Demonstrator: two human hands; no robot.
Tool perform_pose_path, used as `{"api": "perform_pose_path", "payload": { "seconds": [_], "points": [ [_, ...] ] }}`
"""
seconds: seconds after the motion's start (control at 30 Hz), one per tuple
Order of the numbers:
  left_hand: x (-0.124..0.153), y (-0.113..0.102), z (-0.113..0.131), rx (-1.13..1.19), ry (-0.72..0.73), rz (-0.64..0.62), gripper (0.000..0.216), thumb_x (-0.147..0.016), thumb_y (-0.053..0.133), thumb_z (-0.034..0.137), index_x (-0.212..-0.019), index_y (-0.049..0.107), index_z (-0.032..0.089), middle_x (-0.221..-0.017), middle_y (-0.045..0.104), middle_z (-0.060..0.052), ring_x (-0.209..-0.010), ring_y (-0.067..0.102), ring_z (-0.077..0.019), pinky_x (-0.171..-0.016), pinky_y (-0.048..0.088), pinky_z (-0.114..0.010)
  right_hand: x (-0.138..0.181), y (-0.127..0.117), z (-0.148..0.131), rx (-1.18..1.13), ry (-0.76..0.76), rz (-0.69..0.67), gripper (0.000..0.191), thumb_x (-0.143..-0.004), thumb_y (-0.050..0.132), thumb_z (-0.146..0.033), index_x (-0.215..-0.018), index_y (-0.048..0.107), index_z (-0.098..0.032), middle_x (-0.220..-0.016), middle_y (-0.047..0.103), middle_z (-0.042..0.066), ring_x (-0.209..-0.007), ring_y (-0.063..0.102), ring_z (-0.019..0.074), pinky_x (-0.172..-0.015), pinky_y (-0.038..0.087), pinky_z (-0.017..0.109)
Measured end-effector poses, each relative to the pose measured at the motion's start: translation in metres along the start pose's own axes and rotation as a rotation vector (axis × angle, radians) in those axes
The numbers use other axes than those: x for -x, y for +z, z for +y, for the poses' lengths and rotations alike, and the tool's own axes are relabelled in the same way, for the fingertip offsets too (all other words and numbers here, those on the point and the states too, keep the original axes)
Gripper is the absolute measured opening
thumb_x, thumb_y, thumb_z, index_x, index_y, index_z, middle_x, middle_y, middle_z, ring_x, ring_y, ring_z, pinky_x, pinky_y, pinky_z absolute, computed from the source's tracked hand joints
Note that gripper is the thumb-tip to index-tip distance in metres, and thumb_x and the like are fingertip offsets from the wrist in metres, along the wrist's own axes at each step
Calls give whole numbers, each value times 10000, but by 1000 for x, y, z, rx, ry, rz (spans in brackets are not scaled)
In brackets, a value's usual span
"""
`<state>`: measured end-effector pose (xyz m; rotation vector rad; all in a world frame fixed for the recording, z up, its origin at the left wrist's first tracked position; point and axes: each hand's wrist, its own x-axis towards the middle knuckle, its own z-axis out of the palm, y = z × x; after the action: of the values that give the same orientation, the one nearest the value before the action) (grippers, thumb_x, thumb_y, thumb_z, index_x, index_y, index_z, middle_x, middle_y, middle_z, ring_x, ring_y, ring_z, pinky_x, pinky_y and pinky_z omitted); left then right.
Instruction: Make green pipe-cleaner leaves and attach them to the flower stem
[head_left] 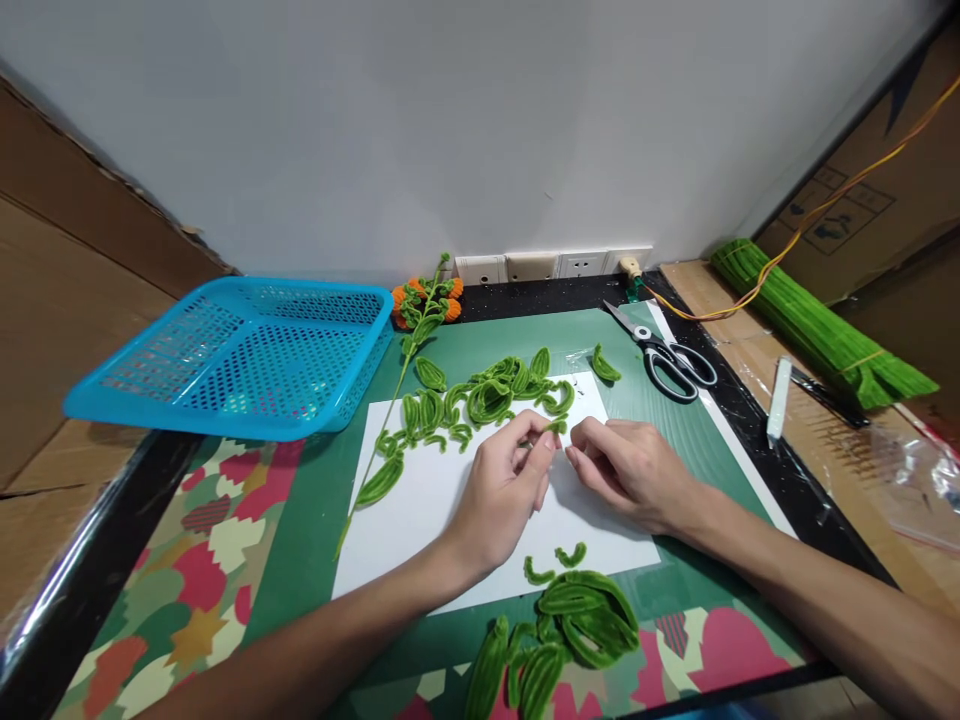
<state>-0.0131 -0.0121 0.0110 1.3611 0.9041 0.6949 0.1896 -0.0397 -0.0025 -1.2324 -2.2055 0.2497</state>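
Note:
My left hand [504, 480] rests on a white sheet [420, 510], its thumb and fingers pinched on a small green pipe-cleaner piece [556, 427]. My right hand [628, 468] lies just to the right, fingers curled, fingertips close to the same piece; whether it grips it is unclear. Behind the hands lies a scatter of bent green pipe-cleaner leaves [487, 395]. A long green stem with leaves [386, 440] runs along the sheet's left side. Another heap of green leaves [562, 630] lies near the front edge.
A blue plastic basket [240, 355] stands at the left. Black-handled scissors [664, 355] lie on the green cutting mat [300, 540]. A bundle of straight green pipe cleaners [817, 330] lies at the right, by a white tool [780, 400]. Orange-green flowers [427, 300] sit near wall sockets [555, 265].

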Motion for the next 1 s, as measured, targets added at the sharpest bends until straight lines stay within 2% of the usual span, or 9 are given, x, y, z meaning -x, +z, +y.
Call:
{"api": "perform_pose_path", "payload": {
  "seconds": [0.2, 0.37, 0.57, 0.73, 0.83, 0.93, 1.0],
  "points": [
    [-5, 1, 2, 210, -2, 37, 282, -1068, 602, 448, -926, 520, 219, -710, 489, 83, -450, 449, -39, -420, 270, -174, -2, -3, 1, -20, -160, -97, 347, -1091, 438, -228, -756, 529, -220, -607, 559, -17, -535, 413, 142, -611, 320, 317],
    [-6, -1, 2, 309, -22, 91, 350, -1074, 565, 506, -888, 491, 219, -694, 495, 81, -416, 445, -41, -369, 206, -163, -2, -4, 0, -21, -181, -147, 353, -1095, 433, -223, -765, 556, -208, -622, 571, -10, -562, 428, 143, -627, 310, 326],
    [-2, -2, 2, 169, -19, -16, 414, -1086, 539, 519, -848, 586, 183, -617, 494, 63, -468, 437, -56, -425, 294, -174, -2, -2, 2, -15, -167, -125, 345, -1090, 442, -215, -766, 559, -203, -618, 577, -10, -549, 421, 142, -617, 295, 325],
    [2, -3, 2, -56, -29, -123, 417, -1089, 532, 494, -835, 625, 176, -663, 537, 42, -543, 476, -74, -511, 373, -194, 3, 3, 6, 39, -110, -91, 290, -1046, 480, -200, -773, 578, -198, -629, 601, 5, -552, 456, 149, -607, 282, 316],
    [5, -4, 3, -147, -3, -217, 422, -1087, 524, 476, -817, 635, 172, -647, 551, 32, -566, 491, -89, -543, 390, -206, 3, 4, 8, 88, -21, -92, 137, -949, 533, -142, -961, 667, -172, -678, 669, 15, -579, 523, 164, -604, 279, 307],
    [8, -3, 5, -187, 29, -298, 410, -1079, 527, 421, -782, 641, 161, -601, 572, 24, -542, 494, -91, -545, 389, -213, 1, 2, 7, 118, 74, -127, 432, -864, 559, -91, -1281, 654, -148, -721, 722, 8, -620, 590, 180, -607, 283, 296],
    [9, -3, 6, -193, 39, -305, 413, -1075, 531, 404, -765, 643, 156, -576, 582, 21, -518, 489, -86, -536, 388, -209, -1, 0, 6, 128, 97, -146, 516, -853, 575, -91, -1359, 637, -166, -741, 739, 2, -628, 607, 183, -611, 284, 292]
  ]
}}
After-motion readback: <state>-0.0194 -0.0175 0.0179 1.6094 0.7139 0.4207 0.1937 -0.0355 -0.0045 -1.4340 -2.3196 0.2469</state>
